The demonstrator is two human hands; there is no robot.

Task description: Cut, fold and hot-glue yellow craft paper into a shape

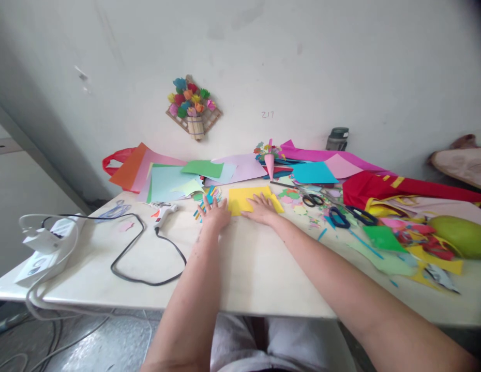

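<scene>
A yellow paper sheet (242, 199) lies flat on the white table (248, 268), between and partly under my hands. My right hand (260, 209) rests palm down on its right part, fingers spread. At its left edge my left hand (215, 213) lies with fingers apart, over several blue and yellow paper strips (209, 195). Neither hand grips anything. A white glue gun (163, 217) with a black cord is left of my left hand.
Scissors (339, 217) and paper scraps (300, 209) lie to the right, near red cloth (380, 188). Coloured sheets (168, 178) line the back. A power strip (50, 253) is at the left, a green fruit (463, 236) far right, a bottle (337, 138) behind.
</scene>
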